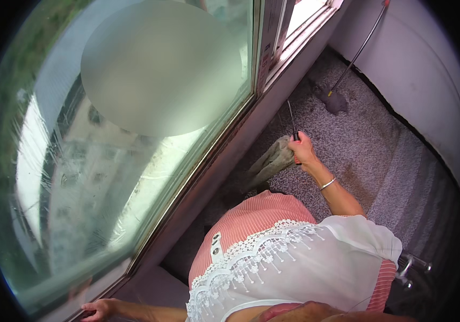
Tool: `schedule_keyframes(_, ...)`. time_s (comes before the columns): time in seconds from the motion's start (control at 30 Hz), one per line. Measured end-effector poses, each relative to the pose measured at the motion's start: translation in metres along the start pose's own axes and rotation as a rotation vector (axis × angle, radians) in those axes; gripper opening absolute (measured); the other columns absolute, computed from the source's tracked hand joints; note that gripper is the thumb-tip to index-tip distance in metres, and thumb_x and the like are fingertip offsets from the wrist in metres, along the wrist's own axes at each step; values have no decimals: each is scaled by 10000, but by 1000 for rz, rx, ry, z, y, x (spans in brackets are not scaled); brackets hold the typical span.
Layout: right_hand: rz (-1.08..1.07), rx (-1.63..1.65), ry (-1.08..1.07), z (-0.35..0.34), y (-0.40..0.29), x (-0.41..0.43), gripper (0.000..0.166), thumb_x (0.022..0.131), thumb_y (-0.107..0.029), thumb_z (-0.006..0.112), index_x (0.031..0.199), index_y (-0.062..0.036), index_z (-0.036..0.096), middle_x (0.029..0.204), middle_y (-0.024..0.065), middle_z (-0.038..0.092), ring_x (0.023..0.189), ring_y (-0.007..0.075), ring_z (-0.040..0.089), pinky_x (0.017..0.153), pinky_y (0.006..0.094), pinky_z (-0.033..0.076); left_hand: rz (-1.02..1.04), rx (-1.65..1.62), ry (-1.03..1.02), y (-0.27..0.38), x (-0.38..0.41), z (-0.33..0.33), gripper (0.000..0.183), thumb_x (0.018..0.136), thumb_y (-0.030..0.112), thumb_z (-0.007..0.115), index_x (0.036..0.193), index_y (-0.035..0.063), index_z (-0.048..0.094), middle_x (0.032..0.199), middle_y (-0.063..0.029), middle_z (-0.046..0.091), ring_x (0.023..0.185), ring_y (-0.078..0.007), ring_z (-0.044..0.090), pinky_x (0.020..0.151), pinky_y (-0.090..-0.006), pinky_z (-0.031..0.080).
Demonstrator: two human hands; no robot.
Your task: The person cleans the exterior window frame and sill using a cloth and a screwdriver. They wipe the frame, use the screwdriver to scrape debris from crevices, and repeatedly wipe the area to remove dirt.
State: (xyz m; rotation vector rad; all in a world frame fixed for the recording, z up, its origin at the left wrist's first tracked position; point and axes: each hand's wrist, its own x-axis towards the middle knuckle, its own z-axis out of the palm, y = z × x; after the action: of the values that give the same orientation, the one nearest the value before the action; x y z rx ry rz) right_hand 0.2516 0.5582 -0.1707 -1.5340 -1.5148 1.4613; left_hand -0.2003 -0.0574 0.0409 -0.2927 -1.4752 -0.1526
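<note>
My right hand (303,149) is closed around a black-and-red handle (296,137). From its far end a thin metal rod (291,112) runs up toward the wall under the window. A dirty grey-beige cloth (272,161) hangs right beside that hand; whether the fingers also hold it I cannot tell. At the lower left, my left hand (100,309) rests at the lower window frame (123,277), fingers apart, with no object seen in it. The large window pane (93,193) beside me is streaked and smeared, and part of it is blurred out.
A metal pole (358,54) with a yellow tip leans against the white wall (423,80), its foot on a dark patch (336,102) on the speckled floor (334,133). Chrome taps (409,269) jut out at the lower right. Past the pane, the window stands partly open (304,16).
</note>
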Motion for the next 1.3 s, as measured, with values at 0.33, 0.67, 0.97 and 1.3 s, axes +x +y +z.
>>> schedule_keyframes(0.33,-668,86,-9,-93,-256,184,554,867,-5,632,1414,-72,577,805,-88,511,667,4,478,594,199,411,-138,45,-150,96,-10,-21,555,1085,371,482,1413,-73,538,1420,-294,548,1314,-447,533,1077,-548,441)
schedule_keyframes(0.67,-530,271,-342,-65,-290,151,369,902,-78,639,1261,-5,591,608,-60,462,430,39,397,355,245,268,-109,141,-252,63,0,-43,595,1066,425,528,1389,-73,569,1454,-242,552,1283,-425,568,1073,-491,458)
schedule_keyframes(0.97,-681,61,-581,-13,-283,97,559,876,-10,570,1433,-28,528,811,-85,585,655,-39,480,577,172,403,-13,115,-209,63,6,-42,507,1049,310,603,1355,-94,587,1415,-279,562,1262,-414,589,1021,-462,516)
schedule_keyframes(1.3,-656,178,-641,-3,-281,84,512,823,-4,570,1334,-32,574,1008,-14,606,884,64,552,816,243,499,52,236,-188,62,12,-44,533,1055,367,561,1319,-92,614,1368,-275,604,1217,-430,619,958,-470,546)
